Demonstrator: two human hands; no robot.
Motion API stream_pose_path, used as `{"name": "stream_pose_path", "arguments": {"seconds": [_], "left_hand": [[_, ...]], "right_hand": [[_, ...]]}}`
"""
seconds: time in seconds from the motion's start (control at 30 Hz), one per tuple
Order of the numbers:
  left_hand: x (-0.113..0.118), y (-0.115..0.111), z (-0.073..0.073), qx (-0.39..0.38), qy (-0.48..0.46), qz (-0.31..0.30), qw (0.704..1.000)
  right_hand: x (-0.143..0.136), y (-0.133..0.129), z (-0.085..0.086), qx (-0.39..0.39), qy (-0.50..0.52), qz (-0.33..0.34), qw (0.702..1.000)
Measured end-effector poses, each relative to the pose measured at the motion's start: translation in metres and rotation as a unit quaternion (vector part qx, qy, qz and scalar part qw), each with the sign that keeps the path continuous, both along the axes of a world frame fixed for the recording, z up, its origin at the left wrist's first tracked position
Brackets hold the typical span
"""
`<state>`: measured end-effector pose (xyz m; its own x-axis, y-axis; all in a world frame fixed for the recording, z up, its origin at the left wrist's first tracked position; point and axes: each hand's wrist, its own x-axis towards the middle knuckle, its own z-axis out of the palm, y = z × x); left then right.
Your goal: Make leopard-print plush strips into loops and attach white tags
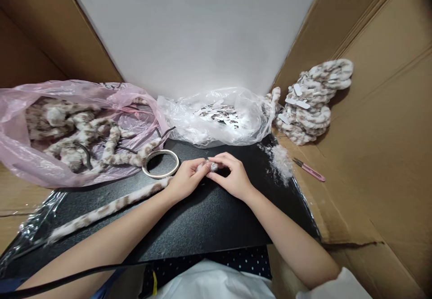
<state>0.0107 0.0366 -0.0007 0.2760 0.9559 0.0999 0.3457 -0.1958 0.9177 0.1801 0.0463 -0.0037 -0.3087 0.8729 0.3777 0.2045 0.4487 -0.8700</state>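
A long furry strip (118, 204), white with brown spots, lies slantwise over the black tabletop and runs up under my left hand (189, 176). My left fingers are closed round its end, where a tuft of fur shows between the two hands. From the right, my right hand (232, 176) pinches at the same end, thumb and fingertips almost meeting the left ones. What exactly sits under the fingertips is too small to make out. Just left of the hands a roll of cream tape (146, 168) rests flat.
A pink plastic bag (20, 159) of furry strips with dark cords stands left. Behind the hands, a clear bag (182, 130) holds white and dark cut pieces (221, 114). To the right are loose fluff (281, 162), pink thread snips (312, 171) and bundled furry strips (308, 105). Cardboard walls (381, 123) enclose the sides.
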Motion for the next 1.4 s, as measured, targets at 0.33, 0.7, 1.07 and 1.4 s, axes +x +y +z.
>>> {"name": "stream_pose_path", "arguments": {"seconds": [0.33,0.7,1.07,1.4], "left_hand": [[-0.003,0.0,-0.003,-0.006,0.0,-0.014,1.0],[-0.004,-0.001,0.0,-0.019,-0.011,-0.069,0.997],[-0.002,-0.001,0.0,-0.021,-0.017,-0.051,0.998],[-0.002,0.0,-0.003,-0.02,-0.04,-0.055,0.997]], "right_hand": [[0.003,0.0,0.007,0.022,-0.005,-0.033,0.999],[0.003,0.001,-0.001,-0.039,0.021,-0.012,0.999],[0.001,-0.002,0.001,0.071,-0.023,-0.007,0.997],[-0.002,0.0,-0.003,0.042,0.054,-0.001,0.998]]}}
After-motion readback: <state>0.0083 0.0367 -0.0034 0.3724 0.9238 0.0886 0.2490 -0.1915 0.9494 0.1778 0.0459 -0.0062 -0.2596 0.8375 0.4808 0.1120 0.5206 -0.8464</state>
